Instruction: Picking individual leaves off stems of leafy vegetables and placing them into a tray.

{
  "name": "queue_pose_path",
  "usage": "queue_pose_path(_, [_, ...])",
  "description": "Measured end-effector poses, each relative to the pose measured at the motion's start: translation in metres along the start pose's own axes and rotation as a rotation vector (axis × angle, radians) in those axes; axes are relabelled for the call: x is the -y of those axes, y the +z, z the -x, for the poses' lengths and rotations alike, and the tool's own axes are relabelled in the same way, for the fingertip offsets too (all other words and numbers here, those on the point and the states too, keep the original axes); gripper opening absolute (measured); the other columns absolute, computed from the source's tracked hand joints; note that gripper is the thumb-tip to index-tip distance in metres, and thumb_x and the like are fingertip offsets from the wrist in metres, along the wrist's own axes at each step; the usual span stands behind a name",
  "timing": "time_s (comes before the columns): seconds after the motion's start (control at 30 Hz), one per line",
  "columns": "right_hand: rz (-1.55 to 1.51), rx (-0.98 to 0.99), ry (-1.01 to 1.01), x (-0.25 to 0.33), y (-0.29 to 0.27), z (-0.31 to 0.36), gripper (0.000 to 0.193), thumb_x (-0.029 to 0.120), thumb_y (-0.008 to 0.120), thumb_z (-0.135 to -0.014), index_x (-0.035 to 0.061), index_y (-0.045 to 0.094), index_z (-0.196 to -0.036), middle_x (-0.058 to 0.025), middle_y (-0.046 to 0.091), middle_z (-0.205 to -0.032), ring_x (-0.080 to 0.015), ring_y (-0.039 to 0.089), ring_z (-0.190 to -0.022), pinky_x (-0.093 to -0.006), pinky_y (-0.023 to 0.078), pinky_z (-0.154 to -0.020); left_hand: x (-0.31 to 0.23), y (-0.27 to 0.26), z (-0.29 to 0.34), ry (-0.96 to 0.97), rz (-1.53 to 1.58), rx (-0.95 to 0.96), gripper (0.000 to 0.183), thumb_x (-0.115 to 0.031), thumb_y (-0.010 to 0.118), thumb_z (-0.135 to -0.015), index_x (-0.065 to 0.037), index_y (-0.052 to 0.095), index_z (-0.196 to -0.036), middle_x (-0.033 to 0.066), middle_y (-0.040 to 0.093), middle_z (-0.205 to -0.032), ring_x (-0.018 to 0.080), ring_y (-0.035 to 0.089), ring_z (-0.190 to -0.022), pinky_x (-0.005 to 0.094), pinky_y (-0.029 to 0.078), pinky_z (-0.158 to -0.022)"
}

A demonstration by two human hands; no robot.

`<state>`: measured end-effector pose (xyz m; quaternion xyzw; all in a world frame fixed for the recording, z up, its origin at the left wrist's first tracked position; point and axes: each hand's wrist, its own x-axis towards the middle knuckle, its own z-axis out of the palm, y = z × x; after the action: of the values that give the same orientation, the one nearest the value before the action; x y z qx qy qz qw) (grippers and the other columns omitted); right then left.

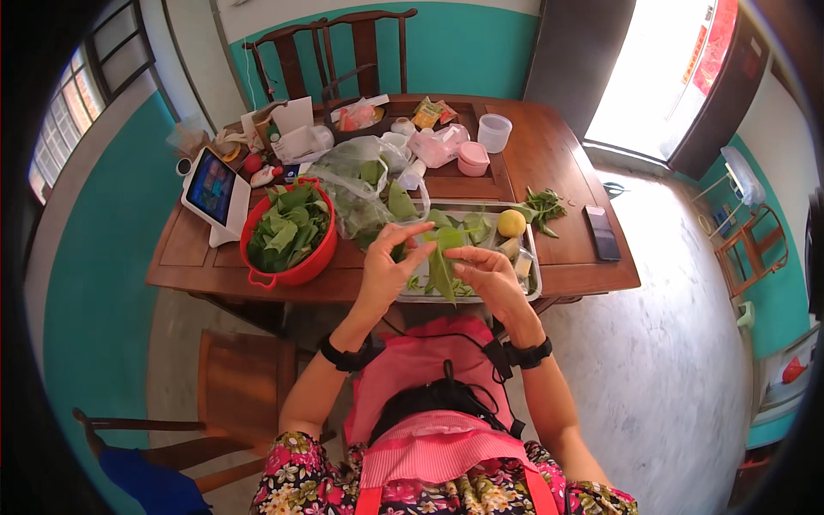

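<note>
Over the metal tray (536, 276) at the table's front edge, both my hands are at a leafy green sprig (442, 268) with broad leaves. My left hand (389, 262) pinches its left side, with thumb and forefinger near the stem. From the right, my right hand (493, 280) grips the same sprig between thumb and fingertips. The leaves partly hide where the fingertips meet. Under them the tray holds more greens, a yellow round fruit (511, 224) and pale pieces at its right end. A red colander (322, 257) heaped with loose leaves (289, 225) stands to the left.
Behind the tray lies a clear plastic bag (343, 184) of leaves. A tablet-like screen (216, 193) stands at left. Picked stems (544, 209) and a phone (602, 233) lie right. Pink containers (473, 159) and a clear tub (494, 133) sit farther back. A wooden chair (245, 382) stands lower left.
</note>
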<state>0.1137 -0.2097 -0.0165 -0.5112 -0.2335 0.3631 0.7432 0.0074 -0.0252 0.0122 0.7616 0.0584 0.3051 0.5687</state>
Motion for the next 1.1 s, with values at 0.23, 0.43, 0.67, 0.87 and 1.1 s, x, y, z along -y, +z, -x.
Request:
queue_pose_path(0.23, [0.064,-0.021,-0.052,-0.003,0.013,0.010,0.025,0.003,0.068,-0.097,0.0003,0.071,-0.121,-0.0040,0.072,-0.114,-0.0105,0.064,-0.099,-0.0269,0.051,-0.091,0.017,-0.001,0.005,0.015,-0.056,0.002,0.016,-0.012,0.083,-0.085,-0.003,0.081,-0.099,0.0015,0.057,-0.092,0.0128,0.056,-0.086,0.0271,0.045,-0.076])
queue_pose_path(0.43, [0.861,-0.465,-0.792,0.027,0.040,0.018,0.028,0.000,0.070,-0.086,0.0100,0.074,-0.113,-0.0126,0.065,-0.118,-0.0329,0.057,-0.126,-0.0436,0.043,-0.109,0.024,-0.009,0.011,-0.017,-0.171,0.064,0.018,-0.014,0.084,-0.084,0.000,0.080,-0.095,0.0038,0.060,-0.092,0.0139,0.059,-0.088,0.0277,0.046,-0.078])
queue_pose_path(0.67, [1.338,-0.220,-0.946,0.025,0.028,0.010,0.018,0.007,0.076,-0.082,0.0128,0.078,-0.099,-0.0022,0.069,-0.099,-0.0284,0.060,-0.118,-0.0575,0.031,-0.116,0.000,-0.014,0.013,-0.138,-0.093,0.313,0.019,-0.017,0.076,-0.092,0.000,0.080,-0.100,0.0037,0.069,-0.084,0.0105,0.060,-0.079,0.0278,0.047,-0.077])
queue_pose_path(0.87, [1.172,-0.167,-0.838,0.010,0.023,0.015,0.012,0.010,0.077,-0.085,0.0132,0.078,-0.096,-0.0007,0.069,-0.093,-0.0257,0.062,-0.113,-0.0550,0.033,-0.115,-0.014,-0.022,0.019,-0.202,-0.044,0.436,0.022,-0.019,0.064,-0.102,0.000,0.075,-0.105,-0.0005,0.066,-0.086,0.0066,0.056,-0.080,0.0253,0.045,-0.075])
queue_pose_path(1.1, [0.865,-0.199,-0.632,-0.012,0.029,0.025,0.013,0.010,0.078,-0.085,0.0083,0.077,-0.098,-0.0059,0.073,-0.100,-0.0254,0.065,-0.111,-0.0494,0.038,-0.113,-0.009,-0.026,0.021,-0.387,0.258,0.571,0.020,-0.022,0.057,-0.107,-0.006,0.067,-0.101,-0.0058,0.061,-0.088,0.0012,0.050,-0.080,0.0199,0.041,-0.073])
